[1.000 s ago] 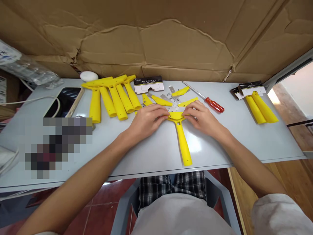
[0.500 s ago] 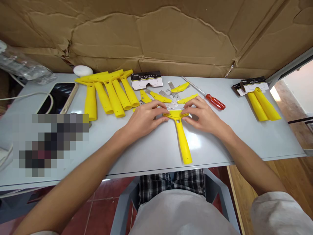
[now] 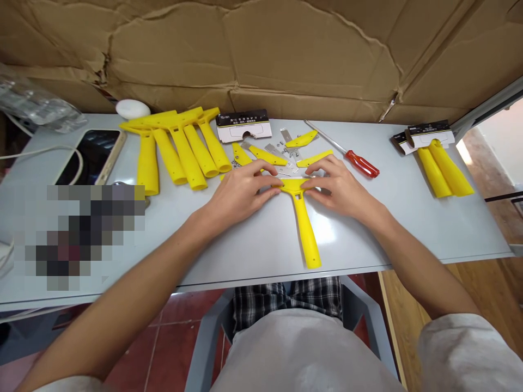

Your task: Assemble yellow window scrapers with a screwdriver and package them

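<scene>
A yellow scraper (image 3: 307, 231) lies on the table with its handle pointing toward me and its wide head away. My left hand (image 3: 247, 188) pinches the left end of that head between thumb and fingers. At the right end, my right hand (image 3: 337, 185) grips in the same way, its fingertips on the head. A thin metal blade edge shows along the head's far side. Just beyond my hands lie several loose yellow cover pieces (image 3: 301, 139), metal blades (image 3: 286, 134) and small screws (image 3: 280, 145), partly overlapping.
A red-handled screwdriver (image 3: 362, 164) lies to the right of the loose parts. Several yellow scraper handles (image 3: 191, 158) rest at the left, near a phone (image 3: 92, 155) and a black-and-white card package (image 3: 244, 126). Two packaged scrapers (image 3: 443, 166) lie far right. Cardboard (image 3: 286, 54) stands behind the table.
The camera view has shifted slightly, so the scene sits a little higher. Both hands stay at the scraper's head, with only small finger movements.
</scene>
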